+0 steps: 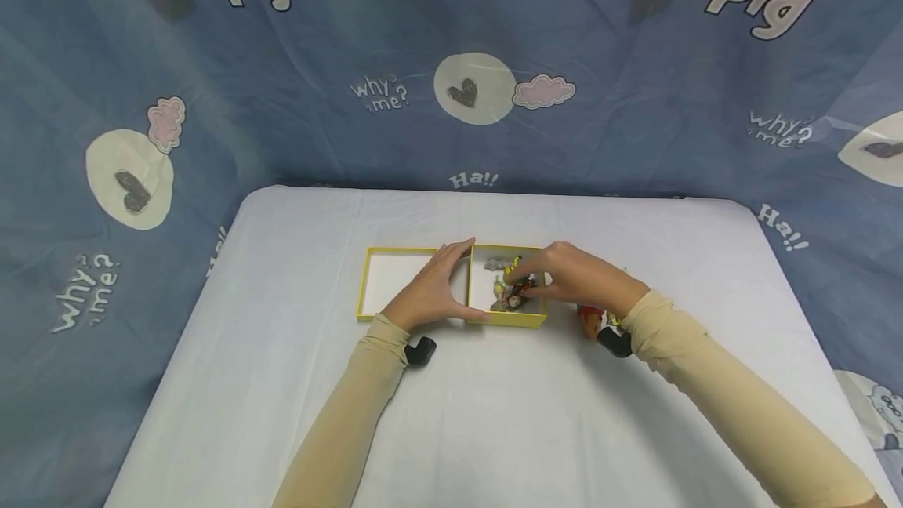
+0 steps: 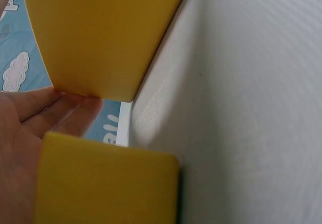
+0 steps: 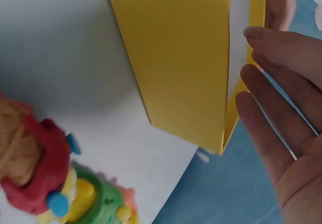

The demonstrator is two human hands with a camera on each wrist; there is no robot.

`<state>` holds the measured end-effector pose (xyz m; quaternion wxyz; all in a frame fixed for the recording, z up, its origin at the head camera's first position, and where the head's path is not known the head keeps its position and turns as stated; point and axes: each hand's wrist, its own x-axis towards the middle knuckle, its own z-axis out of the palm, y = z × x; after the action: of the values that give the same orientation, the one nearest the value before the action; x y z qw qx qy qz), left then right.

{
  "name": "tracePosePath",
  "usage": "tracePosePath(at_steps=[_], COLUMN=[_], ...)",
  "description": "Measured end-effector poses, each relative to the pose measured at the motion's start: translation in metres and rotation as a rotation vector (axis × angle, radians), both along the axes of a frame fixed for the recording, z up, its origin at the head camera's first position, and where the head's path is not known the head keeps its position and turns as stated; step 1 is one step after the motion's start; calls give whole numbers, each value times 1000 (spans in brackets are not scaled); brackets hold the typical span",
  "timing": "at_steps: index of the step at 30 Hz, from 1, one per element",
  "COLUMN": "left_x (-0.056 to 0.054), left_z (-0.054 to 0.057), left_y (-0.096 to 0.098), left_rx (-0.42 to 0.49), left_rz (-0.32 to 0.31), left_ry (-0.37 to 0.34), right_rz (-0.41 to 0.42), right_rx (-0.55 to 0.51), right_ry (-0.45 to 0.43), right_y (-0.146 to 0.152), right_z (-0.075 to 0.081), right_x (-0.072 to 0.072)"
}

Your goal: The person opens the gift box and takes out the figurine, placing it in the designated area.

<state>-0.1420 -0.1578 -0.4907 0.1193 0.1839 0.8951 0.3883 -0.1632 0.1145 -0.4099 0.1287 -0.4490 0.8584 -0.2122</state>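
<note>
A yellow box (image 1: 508, 320) with a pale inside stands in front of me. Several small toy figurines (image 1: 513, 300) lie in it, among them a yellow one (image 1: 513, 266). My left hand (image 1: 440, 284) holds the box across its left side, thumb at the front edge, fingers at the back; the left wrist view hides the thumb. Over the box's right part, my right hand (image 1: 567, 273) reaches in with thumb and index finger apart among the figurines. Its other fingers (image 3: 266, 128) look extended past the rim in the right wrist view, with nothing seen between them.
Left of the box lies a shallow yellow-rimmed lid (image 1: 361, 288), partly behind my left hand. A red toy figure (image 3: 45, 168) and a green toy piece (image 3: 103, 199) stand right of the box, under my right wrist. White cloth (image 1: 494, 429) covers the table.
</note>
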Motion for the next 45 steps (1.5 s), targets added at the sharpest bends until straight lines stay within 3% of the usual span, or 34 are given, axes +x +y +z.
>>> tracePosePath(at_steps=[5, 10, 15, 23, 32, 45], left_x=[0, 0, -1, -2, -2, -2], left_z=[0, 1, 0, 0, -1, -2], left_y=[0, 0, 1, 0, 0, -1], left_rx=[1, 13, 26, 37, 40, 42], left_rz=[-3, 0, -14, -20, -22, -15], left_ry=[-5, 0, 28, 37, 48, 28], right_rz=[52, 56, 65, 73, 39, -59], right_rx=[50, 132, 191, 162, 203, 87], right_ry=[1, -27, 3, 57, 130, 63], right_y=[-14, -28, -37, -45, -52, -49], right_z=[-4, -8, -13, -22, -29, -41], right_x=[-5, -8, -9, -10, -10, -9])
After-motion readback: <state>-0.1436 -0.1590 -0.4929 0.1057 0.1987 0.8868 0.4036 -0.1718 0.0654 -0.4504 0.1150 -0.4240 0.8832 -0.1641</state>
